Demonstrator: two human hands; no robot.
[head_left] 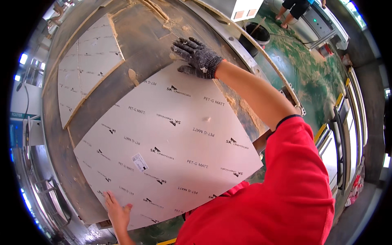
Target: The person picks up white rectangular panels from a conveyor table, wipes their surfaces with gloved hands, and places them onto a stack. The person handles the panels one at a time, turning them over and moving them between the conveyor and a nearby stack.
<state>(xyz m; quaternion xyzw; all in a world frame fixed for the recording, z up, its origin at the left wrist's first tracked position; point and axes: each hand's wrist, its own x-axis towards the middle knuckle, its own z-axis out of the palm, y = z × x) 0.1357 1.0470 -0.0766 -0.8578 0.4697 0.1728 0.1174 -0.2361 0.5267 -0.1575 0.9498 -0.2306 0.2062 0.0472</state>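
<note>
Clearly, the white panel (163, 136) lies between left fingers (111, 199) and gloved right fingers (185, 48).

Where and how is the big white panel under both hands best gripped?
Likely by the near edge of the white panel, coming from the near side: the board is thin and flat, and that edge appears to overhang the table, leaving its underside reachable.

Pale grey-white flat panel (169, 141): black print repeats in rows, some inverted. White rectangular paper label (139, 162) on it: dark marks. Pale angular board (92, 61): similar black print, tan edges. Charcoal knitted glove (200, 59): whitish flecks, orange-red cuff rim. Bright red short-sleeved cloth shirt (281, 192): navy sleeve trim. Green floor (302, 77): mottled with tan dust.
</note>
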